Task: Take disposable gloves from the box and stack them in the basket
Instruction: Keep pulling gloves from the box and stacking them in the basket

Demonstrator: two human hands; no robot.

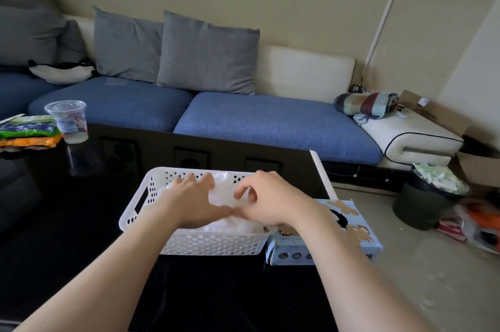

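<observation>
Flattening gloves [223, 194] in the basket [211, 246], the left hand [197, 200] presses spread — the right hand [270, 199] pinches them — the box [365, 241] lies just to its right.

Black table [67, 223] bears basket [211, 246], box [364, 241], cup [67, 120], packets [27, 131].

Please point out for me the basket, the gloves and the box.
basket [211, 246], head view, on its front wall.
gloves [226, 185], head view, on the clear plastic between the hands.
box [359, 220], head view, on its top face.
</observation>
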